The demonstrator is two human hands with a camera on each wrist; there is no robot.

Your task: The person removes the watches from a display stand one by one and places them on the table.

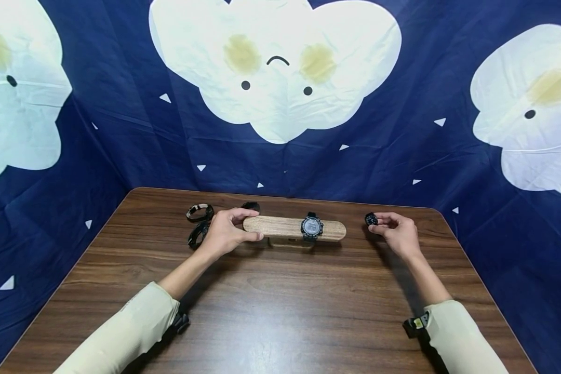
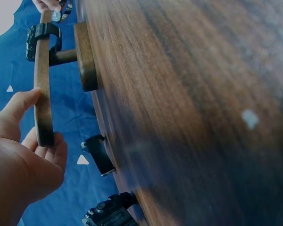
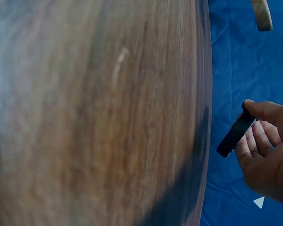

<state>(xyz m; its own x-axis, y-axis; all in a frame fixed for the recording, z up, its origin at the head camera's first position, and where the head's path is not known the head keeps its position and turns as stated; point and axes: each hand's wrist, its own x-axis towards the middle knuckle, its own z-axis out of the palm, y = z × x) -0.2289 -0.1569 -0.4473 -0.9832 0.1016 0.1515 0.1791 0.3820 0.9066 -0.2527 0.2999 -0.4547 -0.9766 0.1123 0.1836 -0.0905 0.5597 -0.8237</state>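
Observation:
A wooden watch stand (image 1: 280, 227) with a rounded bar on a post and base (image 2: 86, 59) stands near the back of the table. Around the right part of its bar is a black watch (image 1: 312, 227) with a round grey dial. My left hand (image 1: 226, 232) holds the bar's left end between thumb and fingers. Off to the right of the stand, my right hand (image 1: 399, 235) pinches another black watch (image 1: 371, 219) by its band, raised above the table. In the right wrist view that watch's dark strap (image 3: 237, 135) shows between thumb and fingers.
Left of the stand, two dark watches (image 1: 199, 212) (image 1: 198, 235) lie on the brown wooden table (image 1: 280, 296), partly behind my left hand. Another dark object (image 1: 251, 206) sits behind the bar's left end. A blue cloth (image 1: 280, 171) with cloud prints hangs behind the table.

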